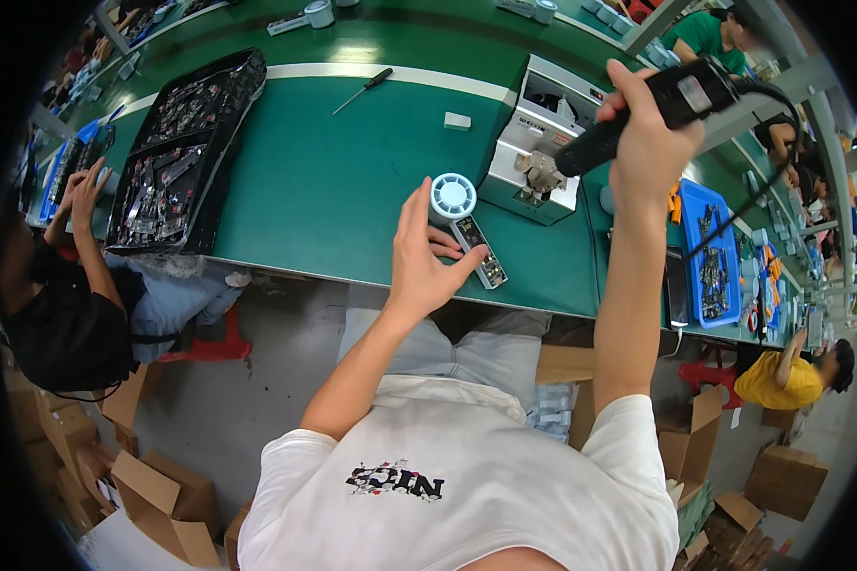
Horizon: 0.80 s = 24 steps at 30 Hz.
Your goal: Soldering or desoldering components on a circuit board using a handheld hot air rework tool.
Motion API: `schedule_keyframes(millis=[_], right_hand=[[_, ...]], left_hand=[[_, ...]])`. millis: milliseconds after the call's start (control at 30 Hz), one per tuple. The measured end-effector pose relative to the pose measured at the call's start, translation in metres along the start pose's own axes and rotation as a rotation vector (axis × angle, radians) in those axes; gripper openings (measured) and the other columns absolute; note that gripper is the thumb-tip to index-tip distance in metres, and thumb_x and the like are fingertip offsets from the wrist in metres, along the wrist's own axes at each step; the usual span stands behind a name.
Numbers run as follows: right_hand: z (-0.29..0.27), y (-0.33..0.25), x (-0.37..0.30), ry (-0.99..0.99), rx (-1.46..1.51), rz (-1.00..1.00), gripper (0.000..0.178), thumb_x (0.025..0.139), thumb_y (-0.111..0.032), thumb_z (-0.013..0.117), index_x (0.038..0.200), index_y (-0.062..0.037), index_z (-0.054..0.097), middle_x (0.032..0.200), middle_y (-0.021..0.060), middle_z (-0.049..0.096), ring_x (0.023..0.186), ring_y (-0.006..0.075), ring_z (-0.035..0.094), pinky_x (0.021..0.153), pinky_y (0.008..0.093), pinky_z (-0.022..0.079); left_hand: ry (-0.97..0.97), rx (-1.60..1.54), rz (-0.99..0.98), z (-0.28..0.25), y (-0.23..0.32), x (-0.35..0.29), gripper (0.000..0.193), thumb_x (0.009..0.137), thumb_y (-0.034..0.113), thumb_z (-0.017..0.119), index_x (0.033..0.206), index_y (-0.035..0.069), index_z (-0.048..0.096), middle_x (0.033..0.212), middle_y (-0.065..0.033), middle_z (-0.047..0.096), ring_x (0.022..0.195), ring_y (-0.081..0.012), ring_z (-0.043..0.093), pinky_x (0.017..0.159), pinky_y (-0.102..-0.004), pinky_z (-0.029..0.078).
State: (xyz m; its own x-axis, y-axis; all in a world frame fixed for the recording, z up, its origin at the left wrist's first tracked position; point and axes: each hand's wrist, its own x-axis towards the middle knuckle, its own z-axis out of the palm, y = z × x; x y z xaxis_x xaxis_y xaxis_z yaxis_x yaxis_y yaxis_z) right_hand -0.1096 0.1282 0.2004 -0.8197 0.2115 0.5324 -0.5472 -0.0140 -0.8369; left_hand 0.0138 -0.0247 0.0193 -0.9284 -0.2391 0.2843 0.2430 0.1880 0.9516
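Note:
My left hand [424, 262] holds a small handheld fan [453, 197] down on the green table. Its round head is light blue, and its handle lies uncovered, with a circuit board [480, 255] showing inside. My thumb presses the handle while my forefinger rests along the fan head. Raised to the right, my right hand [646, 143] is wrapped round a black electric screwdriver [687, 93] with a cable at its back end. The screwdriver's nose points left and down at the front of a grey box-shaped screw feeder [533, 128]; its tip is hard to make out there.
A black tray [209, 81] of small parts stands on the left. A screwdriver [363, 90] and a small white block [458, 121] lie farther back. On the right are a blue bin [717, 319] of parts and the hanging cable [767, 190]. Co-workers sit on both sides.

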Motion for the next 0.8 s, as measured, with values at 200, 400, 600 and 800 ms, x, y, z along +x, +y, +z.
schedule_keyframes(millis=[200, 400, 600, 800], right_hand=[[0.000, -0.001, -0.012, -0.039, -0.031, 0.111, 0.017, 0.081, -0.003, 0.078, 0.083, 0.0000, 0.062, 0.065, 0.0041, 0.057, 0.054, 0.0147, 0.056, 0.054, 0.0280, 0.044], [-0.022, -0.022, -0.065, 0.041, 0.083, 0.122, 0.019, 0.083, -0.001, 0.079, 0.080, -0.0032, 0.060, 0.064, 0.0034, 0.059, 0.053, 0.0120, 0.057, 0.054, 0.0249, 0.045], [-0.045, -0.039, -0.099, 0.124, 0.202, 0.147, 0.021, 0.082, 0.005, 0.076, 0.090, -0.0028, 0.058, 0.063, 0.0060, 0.056, 0.050, 0.0145, 0.054, 0.052, 0.0281, 0.047], [-0.045, -0.035, -0.105, 0.127, 0.204, 0.151, 0.020, 0.083, 0.002, 0.077, 0.089, -0.0026, 0.058, 0.063, 0.0061, 0.057, 0.051, 0.0145, 0.055, 0.053, 0.0276, 0.048]], left_hand=[[-0.003, 0.005, -0.015, -0.001, 0.000, -0.002, 0.101, 0.074, 0.007, 0.088, 0.155, -0.005, 0.029, 0.144, -0.0200, 0.043, 0.077, -0.0146, 0.066, 0.064, -0.0272, 0.061], [-0.010, -0.011, -0.026, -0.002, -0.001, -0.003, 0.102, 0.074, 0.006, 0.088, 0.156, -0.003, 0.028, 0.146, -0.0191, 0.041, 0.080, -0.0143, 0.065, 0.065, -0.0271, 0.061], [-0.016, -0.079, -0.046, -0.004, -0.005, 0.000, 0.086, 0.084, -0.001, 0.076, 0.156, -0.004, 0.029, 0.147, -0.0187, 0.040, 0.082, -0.0139, 0.065, 0.065, -0.0252, 0.058], [-0.007, -0.017, -0.019, 0.000, -0.002, 0.000, 0.094, 0.078, 0.004, 0.083, 0.154, -0.006, 0.029, 0.146, -0.0211, 0.041, 0.082, -0.0157, 0.066, 0.064, -0.0274, 0.060]])
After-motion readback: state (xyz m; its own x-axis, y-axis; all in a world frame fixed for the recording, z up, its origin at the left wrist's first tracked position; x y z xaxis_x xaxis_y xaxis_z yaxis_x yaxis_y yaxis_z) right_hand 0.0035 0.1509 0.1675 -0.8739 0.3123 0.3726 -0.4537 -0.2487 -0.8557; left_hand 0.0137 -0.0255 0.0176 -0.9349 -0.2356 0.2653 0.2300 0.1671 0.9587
